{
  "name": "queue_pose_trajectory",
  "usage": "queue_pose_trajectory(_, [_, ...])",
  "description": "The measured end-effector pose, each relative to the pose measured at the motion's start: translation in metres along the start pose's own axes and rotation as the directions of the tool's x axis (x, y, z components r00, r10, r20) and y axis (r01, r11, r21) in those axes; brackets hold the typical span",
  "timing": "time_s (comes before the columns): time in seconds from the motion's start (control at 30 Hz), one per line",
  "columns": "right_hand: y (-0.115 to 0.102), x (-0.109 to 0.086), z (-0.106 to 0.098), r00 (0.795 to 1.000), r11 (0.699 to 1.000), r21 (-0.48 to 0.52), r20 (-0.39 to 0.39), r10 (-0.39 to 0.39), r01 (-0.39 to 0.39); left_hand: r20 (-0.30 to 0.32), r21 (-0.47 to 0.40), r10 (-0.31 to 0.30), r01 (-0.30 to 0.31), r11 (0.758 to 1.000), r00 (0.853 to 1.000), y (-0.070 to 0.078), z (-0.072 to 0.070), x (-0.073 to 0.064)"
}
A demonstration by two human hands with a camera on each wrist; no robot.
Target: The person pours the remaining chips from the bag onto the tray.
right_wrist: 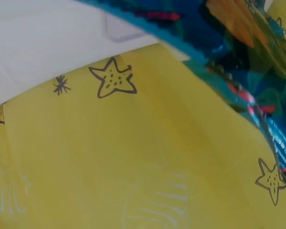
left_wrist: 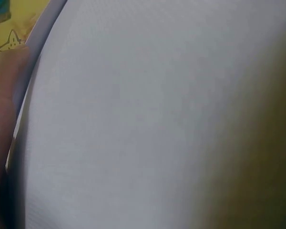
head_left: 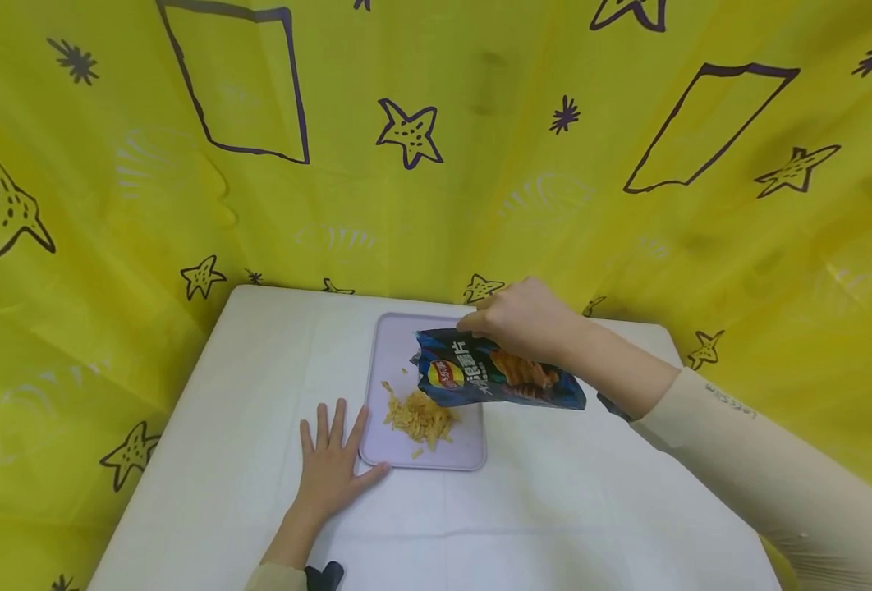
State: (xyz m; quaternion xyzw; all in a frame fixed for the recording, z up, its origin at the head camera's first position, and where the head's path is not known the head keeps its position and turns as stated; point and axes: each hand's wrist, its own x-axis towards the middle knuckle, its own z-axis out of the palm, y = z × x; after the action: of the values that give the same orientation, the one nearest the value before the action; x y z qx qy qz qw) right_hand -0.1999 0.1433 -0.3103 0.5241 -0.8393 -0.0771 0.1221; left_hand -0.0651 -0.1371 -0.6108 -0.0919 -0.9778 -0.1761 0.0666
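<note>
My right hand [head_left: 528, 320] grips a blue potato chip bag [head_left: 491, 373] by its upper edge. The bag lies on its side in the air, its left end over the pale purple tray [head_left: 469, 455]. Broken yellow chips [head_left: 419, 419] sit in a heap on the tray under that end, with a few loose pieces around. Spread flat on the white table, my left hand [head_left: 332, 472] has its thumb and index finger at the tray's lower left corner. In the right wrist view the shiny bag [right_wrist: 248, 57] fills the upper right; the right fingers are hidden there.
The tray stands on a white-covered table [head_left: 259, 386]. A yellow curtain [head_left: 421, 213] with dark star drawings hangs right behind the table's far edge and along its sides. A dark strap piece [head_left: 325, 576] shows at the left wrist.
</note>
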Motion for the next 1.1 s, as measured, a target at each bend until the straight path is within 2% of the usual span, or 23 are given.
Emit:
queue_pose_trajectory(0.13, [0.0,0.0,-0.001,1.0,1.0,-0.001,-0.004,-0.001,0.001,-0.019,0.002,0.005,-0.005,1.0,1.0,0.0,0.001,-0.001])
queue_pose_trajectory(0.57, [0.0,0.002,-0.005,1.0,1.0,-0.006,0.028,-0.002,0.002,0.018,-0.002,-0.015,0.015,1.0,1.0,0.0,0.0,0.0])
queue_pose_trajectory(1.1, [0.001,0.005,-0.011,1.0,1.0,-0.018,0.014,-0.013,0.013,0.045,-0.007,-0.02,0.02,1.0,0.999,0.0,-0.003,0.002])
